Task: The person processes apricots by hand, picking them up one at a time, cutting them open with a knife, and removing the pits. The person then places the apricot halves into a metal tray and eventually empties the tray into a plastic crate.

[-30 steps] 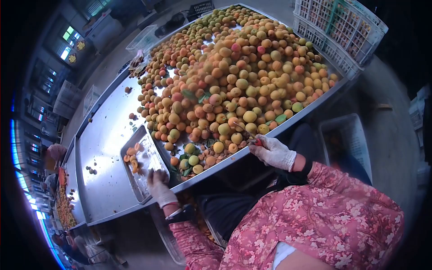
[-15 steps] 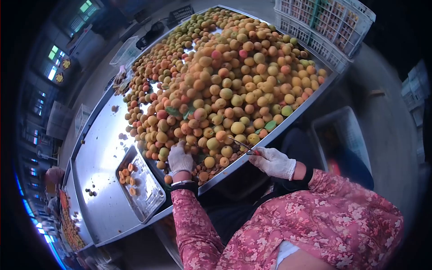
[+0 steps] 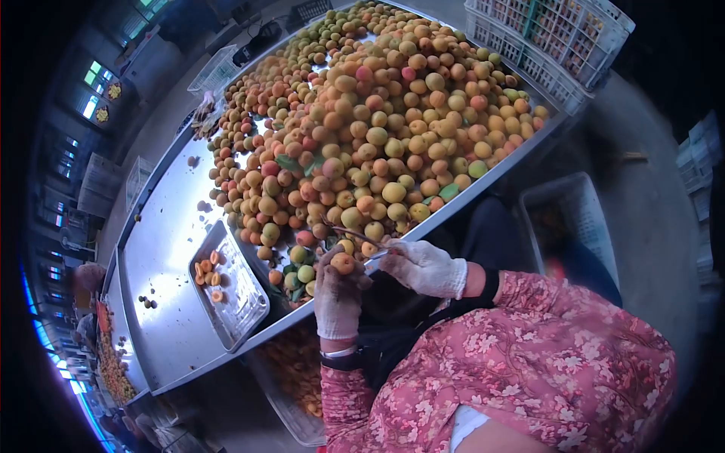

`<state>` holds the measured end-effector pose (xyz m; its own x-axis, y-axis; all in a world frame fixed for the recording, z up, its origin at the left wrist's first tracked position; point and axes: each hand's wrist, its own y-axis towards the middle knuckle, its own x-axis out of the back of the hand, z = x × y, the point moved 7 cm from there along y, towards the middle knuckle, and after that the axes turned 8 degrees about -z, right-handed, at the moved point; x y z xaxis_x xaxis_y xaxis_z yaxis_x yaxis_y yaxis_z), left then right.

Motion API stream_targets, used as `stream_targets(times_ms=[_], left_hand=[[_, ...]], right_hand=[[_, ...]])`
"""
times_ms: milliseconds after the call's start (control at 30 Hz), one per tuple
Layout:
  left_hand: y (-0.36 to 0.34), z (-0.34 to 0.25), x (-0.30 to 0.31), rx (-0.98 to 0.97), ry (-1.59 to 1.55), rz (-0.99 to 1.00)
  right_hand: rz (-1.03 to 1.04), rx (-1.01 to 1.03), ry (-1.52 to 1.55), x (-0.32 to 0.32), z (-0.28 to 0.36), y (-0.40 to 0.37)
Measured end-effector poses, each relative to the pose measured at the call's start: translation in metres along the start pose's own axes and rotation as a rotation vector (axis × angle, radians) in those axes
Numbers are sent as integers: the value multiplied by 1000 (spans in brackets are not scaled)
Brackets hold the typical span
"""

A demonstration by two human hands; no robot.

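My left hand [image 3: 338,298], in a soiled white glove, is closed round an apricot [image 3: 342,263] at the table's front edge. Close to its right, my right hand [image 3: 423,267], also gloved, grips a thin metal tool [image 3: 352,233] whose tip points up and left over the fruit. A red handle shows on it in the earlier view; now the fingers hide most of it. Beyond both hands rises a large heap of apricots [image 3: 393,143] with a few green leaves. Left of my left hand, a metal tray [image 3: 240,302] holds several halved apricots [image 3: 209,266].
The steel table [image 3: 162,249] has a raised rim along its front. White crates [image 3: 555,45] stand at the far right corner. A pale bin [image 3: 596,215] is on the floor to the right, and another bin [image 3: 302,430] holding orange pieces sits below the table.
My left hand has drawn back from the heap toward me and now holds an apricot. The right hand has moved left with the tool, close to the fruit.
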<state>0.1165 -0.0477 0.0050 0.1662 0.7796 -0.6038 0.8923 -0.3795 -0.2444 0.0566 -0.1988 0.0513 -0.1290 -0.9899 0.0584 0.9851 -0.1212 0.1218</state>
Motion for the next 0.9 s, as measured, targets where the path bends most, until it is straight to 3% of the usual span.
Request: stream_targets(times_ms=[67,133,367,467,567,667,700,767,833,900], left_hand=[[-15,3,-12,3,12,-11],[-25,-6,-21,-238,403,-21],[-45,0,-38,-215,445,-23],[-49,12,-38,-138,189,57],[-54,16,-34,-122,204,-74],[-63,6,-37,-222,564,-84],[-66,1,-45,-231,715,-93],[-68,10,-50,-300,564,-67],[-65,16,-46,-288,391,-74],[-64,15,-45,-249,535,-149]], right_hand=[[5,31,-60,-5,2,-5],[8,95,-109,-8,2,-8],[69,102,-154,-10,2,-18],[54,130,-160,-6,16,-21],[94,33,-251,-4,10,-27],[7,54,-332,-5,11,-33],[-74,161,-352,-6,8,-35],[-40,222,-330,-4,14,-39],[-18,48,-270,-8,1,-39],[-8,-22,-186,-4,0,-43]])
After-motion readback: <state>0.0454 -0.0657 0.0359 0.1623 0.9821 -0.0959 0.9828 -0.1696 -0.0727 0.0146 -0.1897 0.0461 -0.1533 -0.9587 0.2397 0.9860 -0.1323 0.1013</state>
